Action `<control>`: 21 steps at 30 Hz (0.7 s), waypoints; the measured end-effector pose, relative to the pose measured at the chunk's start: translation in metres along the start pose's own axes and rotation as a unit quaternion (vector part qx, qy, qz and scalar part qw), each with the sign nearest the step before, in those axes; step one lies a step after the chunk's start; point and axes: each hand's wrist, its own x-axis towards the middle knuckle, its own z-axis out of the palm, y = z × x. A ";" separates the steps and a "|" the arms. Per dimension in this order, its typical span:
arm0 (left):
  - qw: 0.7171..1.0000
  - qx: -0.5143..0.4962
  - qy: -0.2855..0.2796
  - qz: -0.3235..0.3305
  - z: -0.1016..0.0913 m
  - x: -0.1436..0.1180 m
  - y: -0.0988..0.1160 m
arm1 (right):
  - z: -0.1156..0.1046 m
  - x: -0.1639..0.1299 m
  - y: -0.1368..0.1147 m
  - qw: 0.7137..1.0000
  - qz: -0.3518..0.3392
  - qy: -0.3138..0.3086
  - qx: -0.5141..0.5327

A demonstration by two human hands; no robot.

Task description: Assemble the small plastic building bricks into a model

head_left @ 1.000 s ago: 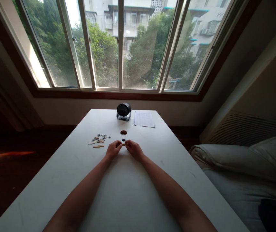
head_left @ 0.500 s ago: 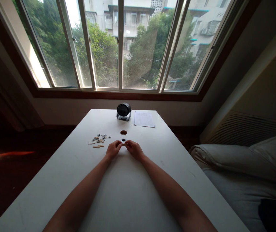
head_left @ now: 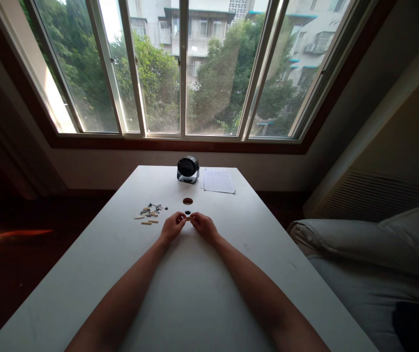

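My left hand point(head_left: 173, 227) and my right hand point(head_left: 204, 227) meet over the middle of the white table point(head_left: 194, 293), fingertips pinched. Between them is a small tan building-block piece point(head_left: 188, 218), gripped from both ends and partly covered by the fingers. Just beyond the fingertips sits a small dark round thing point(head_left: 187, 212) whose kind I cannot make out. Left of my hands lies a loose pile of small tan, grey and black pieces point(head_left: 150, 210). Two tan studded strips point(head_left: 146, 223) rest nearer to me than the pile.
A round hole point(head_left: 187, 201) with a brown inner edge is cut in the tabletop. Behind it stands a black round device on a bracket point(head_left: 187, 168), beside some printed sheets point(head_left: 219, 181). A grey sofa point(head_left: 363, 244) is at the right, and windows point(head_left: 216, 73) rise beyond the table.
My fingers have shifted very slightly around the tan piece. Everything else stays in place.
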 end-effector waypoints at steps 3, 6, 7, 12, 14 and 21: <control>1.000 0.000 0.004 0.007 0.000 0.000 0.000 | 0.000 0.000 0.000 1.000 0.005 0.000 -0.005; 1.000 -0.001 0.011 0.007 0.001 0.000 -0.001 | 0.000 0.000 0.000 1.000 0.006 0.001 -0.011; 1.000 -0.002 0.011 0.007 0.001 0.000 -0.001 | 0.000 0.000 0.000 1.000 0.005 0.001 -0.012; 1.000 -0.002 0.010 0.008 0.001 0.000 -0.002 | -0.001 0.000 -0.001 1.000 0.007 0.001 -0.015; 1.000 0.000 0.009 0.008 0.001 0.000 -0.002 | -0.001 0.000 -0.002 1.000 0.007 0.000 -0.016; 1.000 0.003 0.015 0.010 0.001 0.000 -0.003 | -0.001 0.000 -0.002 1.000 0.003 0.001 -0.013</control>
